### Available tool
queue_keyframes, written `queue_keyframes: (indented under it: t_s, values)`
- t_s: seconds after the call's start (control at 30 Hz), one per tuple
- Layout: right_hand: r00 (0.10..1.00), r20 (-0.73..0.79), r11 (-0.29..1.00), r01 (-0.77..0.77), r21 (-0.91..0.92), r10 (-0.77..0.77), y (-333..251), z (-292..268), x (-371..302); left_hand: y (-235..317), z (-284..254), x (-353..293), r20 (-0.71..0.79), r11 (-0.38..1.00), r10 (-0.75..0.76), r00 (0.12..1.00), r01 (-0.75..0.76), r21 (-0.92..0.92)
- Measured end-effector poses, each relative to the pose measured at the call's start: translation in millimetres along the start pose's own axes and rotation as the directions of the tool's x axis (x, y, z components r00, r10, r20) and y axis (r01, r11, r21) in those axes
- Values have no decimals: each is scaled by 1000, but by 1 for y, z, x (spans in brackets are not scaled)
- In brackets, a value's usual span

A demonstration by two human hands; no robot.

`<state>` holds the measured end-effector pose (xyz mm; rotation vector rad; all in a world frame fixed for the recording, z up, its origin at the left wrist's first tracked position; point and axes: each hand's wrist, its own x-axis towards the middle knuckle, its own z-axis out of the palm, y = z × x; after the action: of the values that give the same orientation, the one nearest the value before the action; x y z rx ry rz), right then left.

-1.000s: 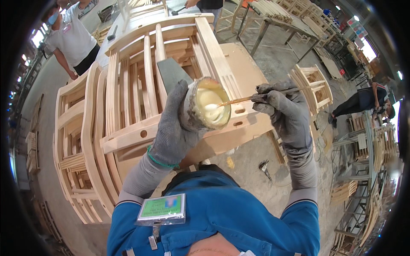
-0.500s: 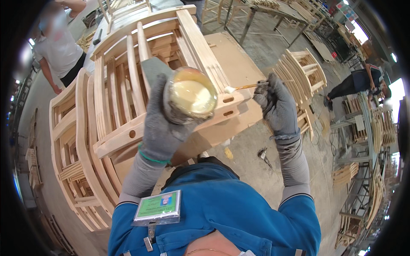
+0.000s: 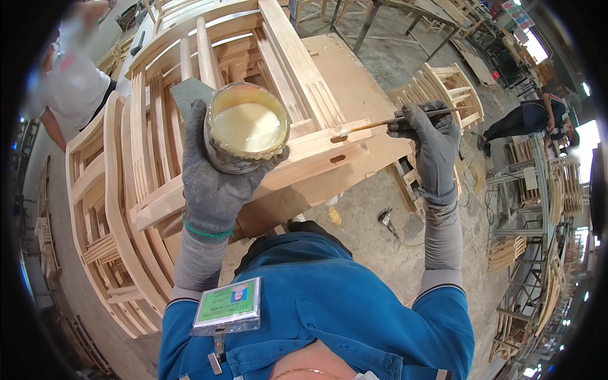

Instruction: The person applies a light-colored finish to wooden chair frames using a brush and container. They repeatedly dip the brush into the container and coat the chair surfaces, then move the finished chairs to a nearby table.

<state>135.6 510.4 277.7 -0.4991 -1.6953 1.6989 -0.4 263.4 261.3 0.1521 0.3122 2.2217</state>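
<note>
My gloved left hand [image 3: 212,196] is wrapped around a cup [image 3: 215,155] of pale yellow, glue-like liquid, its rim crusted with drips. A flat grey piece [image 3: 191,94] sticks out behind the cup; how it is held is hidden. In my gloved right hand [image 3: 434,152], a thin wooden stick [image 3: 370,125] is pinched between fingers and thumb. Its tip touches the end rail of a wooden chair frame [image 3: 304,149], at one of two oval slots. The second slot [image 3: 338,158], on the rail just below, is uncovered.
Stacked curved chair frames [image 3: 117,209] stand at the left, more [image 3: 453,88] at the right. Brown board [image 3: 351,82] lies under the frame. A dark tool [image 3: 387,221] rests on the floor. One person [image 3: 76,82] stands far left, another [image 3: 532,120] works at the right.
The stick's white-coated tip has come down onto the slot in the rail. My left hand and the cup have shifted left, while my right hand has moved slightly right.
</note>
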Motion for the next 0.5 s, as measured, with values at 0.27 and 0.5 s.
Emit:
queue_keyframes:
  t_s: [0.27, 0.5]
  values:
    - [939, 335, 905, 212, -369, -83, -26, 20, 0, 3, 2, 0, -26, 998, 24, 999, -22, 56]
    - [840, 543, 742, 368, -561, -7, -49, 35, 3, 5, 1, -1, -109, 989, 76, 991, -62, 131]
